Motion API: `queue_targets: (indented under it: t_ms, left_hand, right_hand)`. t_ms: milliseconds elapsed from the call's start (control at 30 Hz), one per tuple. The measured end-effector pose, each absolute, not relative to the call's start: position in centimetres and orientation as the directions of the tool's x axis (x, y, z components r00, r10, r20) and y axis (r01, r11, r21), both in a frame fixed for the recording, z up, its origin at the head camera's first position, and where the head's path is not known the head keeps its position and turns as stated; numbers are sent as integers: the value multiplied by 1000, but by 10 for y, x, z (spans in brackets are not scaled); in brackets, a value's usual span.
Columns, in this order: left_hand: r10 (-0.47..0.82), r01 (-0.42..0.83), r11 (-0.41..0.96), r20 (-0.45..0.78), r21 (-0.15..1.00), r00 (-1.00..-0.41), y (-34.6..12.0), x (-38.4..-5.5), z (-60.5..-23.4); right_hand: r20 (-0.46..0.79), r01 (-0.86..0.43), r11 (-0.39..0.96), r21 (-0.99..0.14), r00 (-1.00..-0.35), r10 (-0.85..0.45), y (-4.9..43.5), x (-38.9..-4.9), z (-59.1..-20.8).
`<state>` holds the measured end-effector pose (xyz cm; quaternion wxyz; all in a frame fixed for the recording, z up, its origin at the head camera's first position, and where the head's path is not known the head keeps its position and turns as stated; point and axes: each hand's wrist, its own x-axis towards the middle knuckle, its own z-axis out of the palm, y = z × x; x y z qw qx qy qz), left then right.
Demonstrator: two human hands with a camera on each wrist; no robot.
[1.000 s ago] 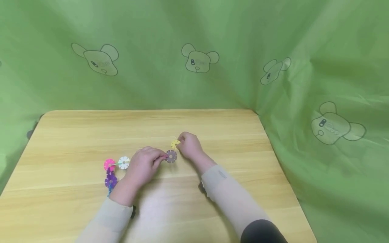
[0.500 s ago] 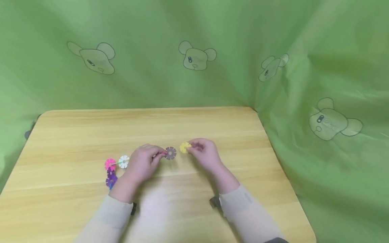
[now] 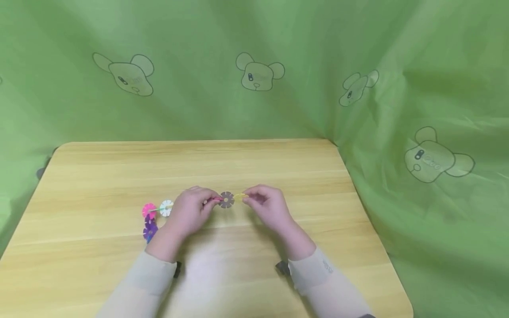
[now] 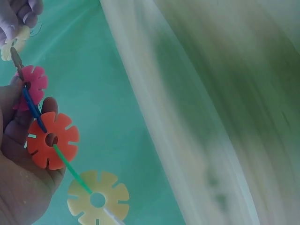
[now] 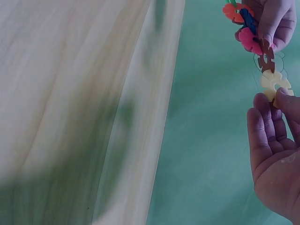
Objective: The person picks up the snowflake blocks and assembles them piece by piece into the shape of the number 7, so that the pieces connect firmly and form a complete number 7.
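My left hand (image 3: pixel 191 210) pinches a pink notched disc (image 4: pixel 38 77) in a chain of interlocking plastic discs. Beyond the pink disc, at the chain's right end, is a grey-brown disc (image 3: pixel 227 194). Back along the chain, a blue disc (image 4: pixel 33 107) seen edge-on, an orange disc (image 4: pixel 65 136), a green disc (image 4: pixel 70 167) and a pale yellow disc (image 4: pixel 112 193) show in the left wrist view. With thumb and fingertips, my right hand (image 3: pixel 272 207) pinches another yellow disc (image 3: pixel 240 197), turned nearly edge-on, its rim right at the grey-brown disc's edge.
More of the chain shows left of my left forearm: a white disc (image 3: pixel 165 212), a pink disc (image 3: pixel 147 208) and purple discs (image 3: pixel 149 232). Below lies a wooden table (image 3: pixel 99 176) with rounded corners. A green curtain (image 3: pixel 191 110) printed with animal faces encloses its back and sides.
My right hand drew the yellow disc rightward, then turned it from face-on to edge-on and brought it against the grey-brown disc. My left hand keeps its pinch in about the same place.
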<state>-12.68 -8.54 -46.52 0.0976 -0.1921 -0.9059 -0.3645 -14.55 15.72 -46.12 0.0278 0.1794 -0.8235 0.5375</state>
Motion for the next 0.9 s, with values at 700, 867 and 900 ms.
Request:
queue_targets:
  t_ms: [700,867,900]
  left_hand:
    - [292,375,635,239,675,-926,-71,-112,-448]
    - [323,388,633,226,670,-919,-68,-109,-455]
    - [338,397,634,224,664,-914,-67,-109,-457]
  right_hand:
    - [393,-479,340,-810,-872,-291,162,-122,-461]
    - [380,-461,326,-825,-880,-284,165,-114,-469]
    - [360,-446,328,-833,-886,-291,167,-113,-470]
